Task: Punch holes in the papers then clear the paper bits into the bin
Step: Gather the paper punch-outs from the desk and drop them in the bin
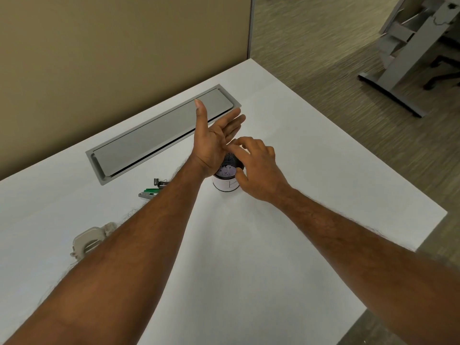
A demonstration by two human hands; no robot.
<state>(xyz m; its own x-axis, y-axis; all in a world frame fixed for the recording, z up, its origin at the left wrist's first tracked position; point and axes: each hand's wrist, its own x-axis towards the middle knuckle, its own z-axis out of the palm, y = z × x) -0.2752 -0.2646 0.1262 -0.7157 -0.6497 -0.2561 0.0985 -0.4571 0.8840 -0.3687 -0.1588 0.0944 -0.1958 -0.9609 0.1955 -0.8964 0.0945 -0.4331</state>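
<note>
A small round bin [226, 184], white outside with dark mesh inside, stands on the white table [311, 170]. Pale purple paper bits [226, 170] lie inside it. My left hand [214, 138] is held flat and open directly above the bin, palm tilted toward the right, thumb pointing up. My right hand [256, 165] hovers over the bin's right side, its fingertips touching the left palm near the fingers. Nothing shows in either hand. A hole punch with green parts [150, 191] lies left of the bin, partly hidden behind my left forearm. No papers are in view.
A grey cable-tray lid [159, 135] is set into the table near the beige partition. A grey round desk grommet [89, 241] lies at the near left. The table's right edge drops to carpet, where a grey desk frame [408, 53] stands.
</note>
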